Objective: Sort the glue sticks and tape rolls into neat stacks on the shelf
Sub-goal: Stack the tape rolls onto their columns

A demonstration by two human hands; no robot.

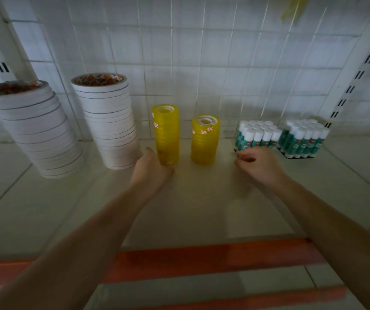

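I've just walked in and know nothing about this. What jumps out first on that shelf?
Two bright yellow tape stacks stand mid-shelf, the left one taller, with the person's left hand at its base. Two tall white tape stacks rise at the left. At the right sit two glue stick packs, the right hand by the nearer one.

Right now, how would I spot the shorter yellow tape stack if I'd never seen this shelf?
On the white shelf, two yellow tape stacks stand mid-row between white tape towers and glue sticks. Take the shorter yellow stack, on the right, nearer the glue sticks; the left hand is at the taller one.
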